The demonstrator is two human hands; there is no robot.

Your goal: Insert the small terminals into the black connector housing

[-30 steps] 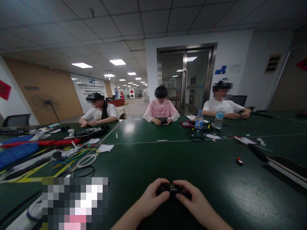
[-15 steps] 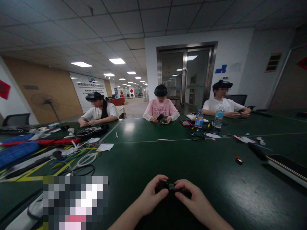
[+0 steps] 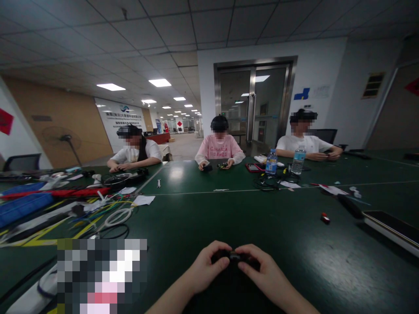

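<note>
A small dark object (image 3: pixel 234 256) with a faint yellowish patch is held between my hands, low in the middle of the view; its kind is too small and dark to make out. My left hand (image 3: pixel 211 265) grips its left end between thumb and fingers. From the other side, the thumb and fingers of my right hand (image 3: pixel 257 264) close on its right end. My fingertips cover both ends. Beneath is the dark green tabletop (image 3: pixel 196 218).
Ahead sit three people; the middle one, in a pink shirt (image 3: pixel 218 148), handles dark parts. Cables (image 3: pixel 119 216) and a blue tray (image 3: pixel 26 209) crowd the left. Bottles (image 3: pixel 271 162), a small red-and-black item (image 3: pixel 325 218) and a flat dark-topped device (image 3: pixel 393 229) lie rightward.
My fingers have come slightly closer together around the dark object, covering more of it. Across the table, the middle person's hands have moved apart and lowered with the dark parts.
</note>
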